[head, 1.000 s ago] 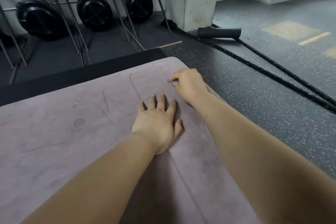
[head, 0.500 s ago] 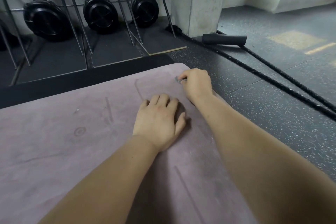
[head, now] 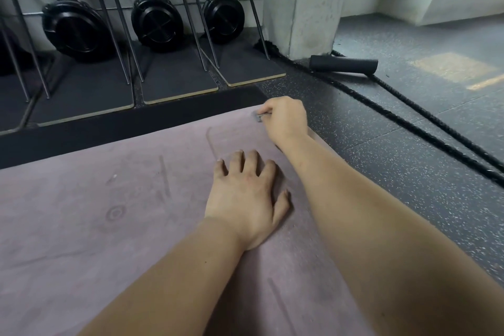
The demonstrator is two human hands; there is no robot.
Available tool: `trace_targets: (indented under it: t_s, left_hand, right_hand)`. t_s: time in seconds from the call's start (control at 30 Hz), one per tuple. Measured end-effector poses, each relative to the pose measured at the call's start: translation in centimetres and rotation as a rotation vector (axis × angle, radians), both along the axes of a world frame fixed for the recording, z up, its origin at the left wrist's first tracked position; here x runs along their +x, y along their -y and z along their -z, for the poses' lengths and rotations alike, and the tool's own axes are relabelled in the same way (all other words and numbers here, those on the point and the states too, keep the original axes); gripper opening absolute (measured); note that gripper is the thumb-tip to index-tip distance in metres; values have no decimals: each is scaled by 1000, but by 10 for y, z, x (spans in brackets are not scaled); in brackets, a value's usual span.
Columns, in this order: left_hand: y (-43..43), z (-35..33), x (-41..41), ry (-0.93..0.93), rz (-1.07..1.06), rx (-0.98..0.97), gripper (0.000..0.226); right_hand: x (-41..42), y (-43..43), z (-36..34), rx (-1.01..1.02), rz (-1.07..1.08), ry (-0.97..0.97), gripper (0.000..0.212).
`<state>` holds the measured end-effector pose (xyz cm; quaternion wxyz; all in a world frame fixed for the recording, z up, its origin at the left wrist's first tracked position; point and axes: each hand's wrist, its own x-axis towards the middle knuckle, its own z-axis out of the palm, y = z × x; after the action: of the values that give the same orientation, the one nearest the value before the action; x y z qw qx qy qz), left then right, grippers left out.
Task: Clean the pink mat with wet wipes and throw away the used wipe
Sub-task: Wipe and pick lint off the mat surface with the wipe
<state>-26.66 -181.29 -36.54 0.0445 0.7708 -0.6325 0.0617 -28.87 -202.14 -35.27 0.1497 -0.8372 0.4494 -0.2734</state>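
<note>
Pinching a small greyed wipe (head: pixel 257 117) between thumb and fingertips, the right hand (head: pixel 287 120) sits at the far corner of the pink mat (head: pixel 81 226), toward one o'clock from the left hand (head: pixel 245 199). The left hand lies palm-down near the middle of the view, fingers spread and lightly bent, pressing the mat and holding nothing. The mat fills the view from nine o'clock round to six, marked with faint lines and smudges. Black weight plates (head: pixel 156 22) stand at eleven o'clock, a concrete pillar (head: pixel 302 3) at twelve, and a black rope (head: pixel 409 123) runs off toward three.
</note>
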Motion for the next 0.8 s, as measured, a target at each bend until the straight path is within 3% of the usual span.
trace_targets:
  t_s: [0.1, 0.37, 0.57, 0.8]
  left_hand:
    - [0, 0, 0, -5, 6, 0, 60]
    - [1, 2, 1, -11, 8, -12, 57]
    - [0, 2, 2, -21, 16, -24, 57]
    - [2, 5, 3, -45, 12, -19, 59]
  right_hand:
    - [5, 5, 0, -50, -83, -5, 27]
    - [4, 35, -5, 61, 210, 70, 27]
    - [31, 18, -6, -31, -112, -70, 30]
    - [-14, 47, 2, -5, 191, -40, 30]
